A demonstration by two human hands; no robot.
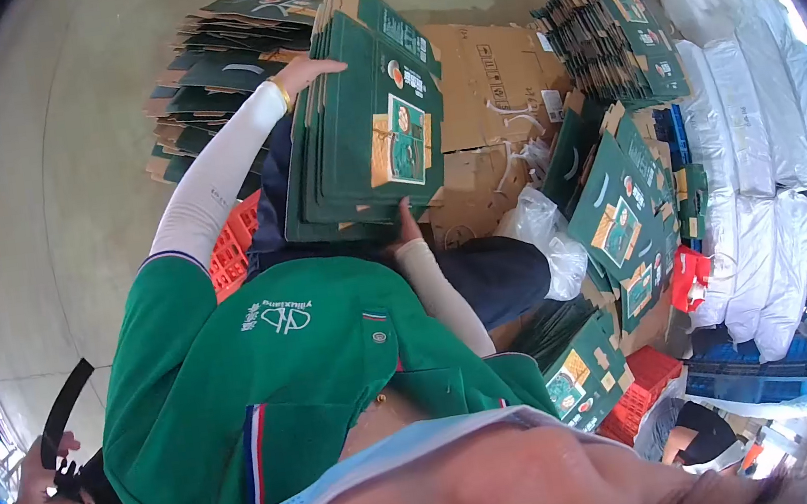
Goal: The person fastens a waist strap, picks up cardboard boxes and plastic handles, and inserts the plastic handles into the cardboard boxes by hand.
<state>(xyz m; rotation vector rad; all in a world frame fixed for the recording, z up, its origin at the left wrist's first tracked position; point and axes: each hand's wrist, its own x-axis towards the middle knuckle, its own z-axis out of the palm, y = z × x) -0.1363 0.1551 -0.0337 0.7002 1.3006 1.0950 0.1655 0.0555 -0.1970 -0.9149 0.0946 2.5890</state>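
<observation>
A stack of flat green printed cartons [360, 106] stands tilted over my lap, several layers thick. My left hand [306, 72] grips its upper left edge, with the fingers closed over the side. At the lower edge my right hand [407, 226] holds the same stack; a thumb shows on the front and the other fingers are hidden beneath. The top carton has white lettering and a picture panel.
Behind the left arm rises a tall pile of flat cartons [235, 66]. Brown cardboard [482, 71] lies beyond my lap. More green cartons [617, 226] lean at right, near white wrapped bundles [758, 188] and a red crate [642, 389]. Another person's hand [45, 487] is at lower left.
</observation>
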